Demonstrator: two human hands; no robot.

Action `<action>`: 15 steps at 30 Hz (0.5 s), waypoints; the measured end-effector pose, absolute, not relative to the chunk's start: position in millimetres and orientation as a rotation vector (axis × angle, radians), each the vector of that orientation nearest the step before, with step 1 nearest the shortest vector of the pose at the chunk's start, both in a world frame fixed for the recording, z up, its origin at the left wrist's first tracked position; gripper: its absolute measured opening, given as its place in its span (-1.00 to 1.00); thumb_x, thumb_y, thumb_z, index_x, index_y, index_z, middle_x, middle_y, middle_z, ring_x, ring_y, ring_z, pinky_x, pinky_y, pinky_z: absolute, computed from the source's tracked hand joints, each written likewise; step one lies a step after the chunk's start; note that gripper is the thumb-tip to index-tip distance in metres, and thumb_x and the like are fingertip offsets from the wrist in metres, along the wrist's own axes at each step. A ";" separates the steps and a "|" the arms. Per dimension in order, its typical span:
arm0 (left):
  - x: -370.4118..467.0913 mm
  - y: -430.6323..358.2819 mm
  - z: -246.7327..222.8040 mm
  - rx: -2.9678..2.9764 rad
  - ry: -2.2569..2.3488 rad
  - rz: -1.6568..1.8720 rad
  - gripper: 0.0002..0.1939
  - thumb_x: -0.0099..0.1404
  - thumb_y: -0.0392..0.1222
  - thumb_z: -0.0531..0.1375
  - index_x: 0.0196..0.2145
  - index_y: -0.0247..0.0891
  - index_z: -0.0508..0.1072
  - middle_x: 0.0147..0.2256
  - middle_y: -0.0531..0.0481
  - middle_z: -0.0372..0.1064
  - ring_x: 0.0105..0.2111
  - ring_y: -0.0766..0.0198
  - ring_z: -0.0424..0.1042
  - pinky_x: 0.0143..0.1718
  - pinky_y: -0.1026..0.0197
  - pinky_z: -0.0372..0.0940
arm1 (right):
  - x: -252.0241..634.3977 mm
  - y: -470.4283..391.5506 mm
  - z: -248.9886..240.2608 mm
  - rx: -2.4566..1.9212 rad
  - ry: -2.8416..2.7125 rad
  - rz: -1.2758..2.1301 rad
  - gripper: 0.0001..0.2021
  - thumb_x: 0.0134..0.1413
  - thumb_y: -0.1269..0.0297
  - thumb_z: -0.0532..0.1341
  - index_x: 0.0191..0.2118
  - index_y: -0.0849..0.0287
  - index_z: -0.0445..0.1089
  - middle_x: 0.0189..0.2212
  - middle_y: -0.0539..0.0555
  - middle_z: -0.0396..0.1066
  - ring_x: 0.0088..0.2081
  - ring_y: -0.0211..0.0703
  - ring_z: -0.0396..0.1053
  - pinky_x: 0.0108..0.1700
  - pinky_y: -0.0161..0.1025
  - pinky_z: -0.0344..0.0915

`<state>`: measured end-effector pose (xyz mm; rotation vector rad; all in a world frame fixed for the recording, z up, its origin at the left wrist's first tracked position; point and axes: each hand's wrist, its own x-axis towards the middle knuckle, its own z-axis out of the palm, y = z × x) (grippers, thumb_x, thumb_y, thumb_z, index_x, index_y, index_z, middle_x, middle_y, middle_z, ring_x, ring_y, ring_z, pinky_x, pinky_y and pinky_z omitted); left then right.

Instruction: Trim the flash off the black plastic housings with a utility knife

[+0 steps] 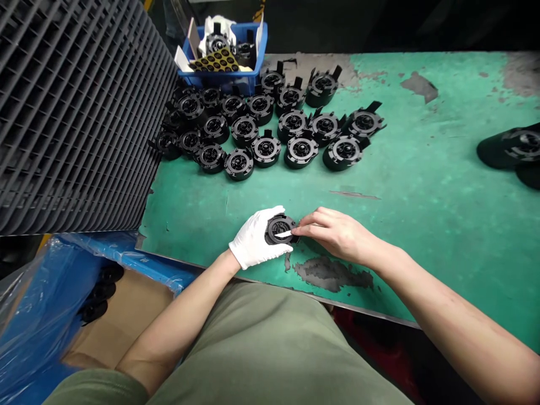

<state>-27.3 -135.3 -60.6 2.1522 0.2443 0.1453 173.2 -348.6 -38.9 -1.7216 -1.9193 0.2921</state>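
Nearest: person's olive-green fabric shirt (pixel 287 343) at the table edge. Lower L, blue box w/ clear plastic film (pixel 40 332) and brown cardboard inside; a few black curved pcs (pixel 96 310) lie in it.

At the near edge of the worn green tabletop (pixel 439 236), L hand in white glove (pixel 255 241) grips a round black plastic part w/ ringed face (pixel 274 226) b/w thumb & fingers. Bare R hand (pixel 337 232) pinches a thin white strip (pixel 284 234) over that face; contact unclear. Work on this pc looks underway, prob. mid-step.

Beyond, approx. 20 similar black ringed parts w/ upright tabs (pixel 239 164) stand in rough rows; can't tell if done or waiting. Far R, black cylinders (pixel 502 149); far L, grey lattice stack (pixel 80 112).

Farthest, blue plastic bin (pixel 236 84) holds more black pcs, incl. yellow sheet of round black labels (pixel 217 60). Print too small to read; no brand legible elsewhere.
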 end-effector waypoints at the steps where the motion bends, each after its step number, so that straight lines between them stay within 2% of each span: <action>1: -27.1 -135.4 -60.3 2.150 0.244 0.149 0.02 0.07 0.02 0.64 0.39 -0.18 0.35 0.33 -0.29 0.47 0.33 -0.25 0.51 0.41 -0.30 0.43 | 172.8 -348.8 -39.6 -1.724 -1.912 0.279 -0.53 0.48 0.51 0.10 0.32 -0.06 0.48 0.05 0.13 0.60 -0.08 -0.07 0.48 -0.09 -0.12 0.46; 15: -26.5 -135.8 -57.6 2.153 0.254 0.125 0.01 0.07 0.01 0.64 0.39 -0.15 0.36 0.32 -0.27 0.47 0.33 -0.26 0.50 0.42 -0.32 0.42 | 170.9 -345.7 -39.6 -1.768 -1.902 0.233 -0.57 0.49 0.53 0.08 0.25 0.00 0.50 0.03 0.14 0.59 -0.11 -0.08 0.44 -0.09 -0.13 0.43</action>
